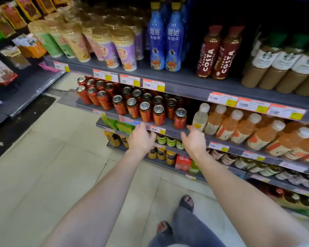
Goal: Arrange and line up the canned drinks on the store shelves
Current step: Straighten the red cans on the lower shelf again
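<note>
Both hands reach toward the middle shelf (169,129), where the red cans (132,106) stand in slanting rows with their silver tops up. Their yellow lettering is too blurred to read. One lone can (180,118) stands apart at the right end of the group, near the front edge.

The left hand (141,138) is empty with relaxed fingers, its fingertips at the shelf's front strip; I cannot tell whether they touch it. The right hand (193,139) is also empty, its fingers spread and loosely bent, just below and to the right of the lone can.

To the right on the same shelf lie peach-coloured bottles (248,129) with white caps. On the shelf above, two brown bottles read "COSTA COFFEE" (219,56). To their left, blue bottles (159,38) carry the characters 雅哈, and farther left are purple-wrapped cups (125,49). Orange-and-white price tags (153,85) with yellow squares line the shelf edges, and their print is unreadable.
</note>
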`<state>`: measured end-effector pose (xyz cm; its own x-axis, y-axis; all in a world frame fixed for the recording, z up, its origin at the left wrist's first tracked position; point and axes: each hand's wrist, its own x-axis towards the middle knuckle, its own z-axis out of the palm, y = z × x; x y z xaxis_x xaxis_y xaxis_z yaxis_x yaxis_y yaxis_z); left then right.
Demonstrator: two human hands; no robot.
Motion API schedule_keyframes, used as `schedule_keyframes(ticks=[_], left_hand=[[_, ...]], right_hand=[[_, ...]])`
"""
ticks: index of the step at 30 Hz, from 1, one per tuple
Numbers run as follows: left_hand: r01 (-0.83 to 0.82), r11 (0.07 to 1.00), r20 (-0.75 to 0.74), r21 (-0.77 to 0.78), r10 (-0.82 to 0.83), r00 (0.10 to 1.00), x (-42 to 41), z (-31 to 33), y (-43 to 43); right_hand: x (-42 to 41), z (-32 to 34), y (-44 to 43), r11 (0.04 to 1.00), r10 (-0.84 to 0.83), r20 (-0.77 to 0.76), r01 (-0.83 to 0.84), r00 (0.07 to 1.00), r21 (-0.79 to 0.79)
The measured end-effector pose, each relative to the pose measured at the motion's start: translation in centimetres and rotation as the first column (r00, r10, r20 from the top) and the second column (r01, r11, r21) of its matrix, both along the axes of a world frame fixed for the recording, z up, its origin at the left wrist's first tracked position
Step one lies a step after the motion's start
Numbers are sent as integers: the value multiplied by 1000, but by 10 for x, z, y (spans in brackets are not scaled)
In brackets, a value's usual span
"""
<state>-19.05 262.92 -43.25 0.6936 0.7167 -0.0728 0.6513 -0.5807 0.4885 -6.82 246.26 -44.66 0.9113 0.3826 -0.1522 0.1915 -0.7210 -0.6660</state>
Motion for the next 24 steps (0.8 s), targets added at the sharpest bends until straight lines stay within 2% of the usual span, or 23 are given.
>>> schedule_keyframes(ticks=[8,15,24], left_hand=[[5,995,22,-97,-3,1000,39,-19,27],[68,985,60,-161,-59,996,70,-33,57],[217,972,-15,-94,-219,976,90,-47,84]], right_hand=[[22,-28,45,973,-178,-142,196,974,125],[41,-53,77,937,-286,-239,323,928,133],[56,-77,104,846,-427,-336,503,839,180]])
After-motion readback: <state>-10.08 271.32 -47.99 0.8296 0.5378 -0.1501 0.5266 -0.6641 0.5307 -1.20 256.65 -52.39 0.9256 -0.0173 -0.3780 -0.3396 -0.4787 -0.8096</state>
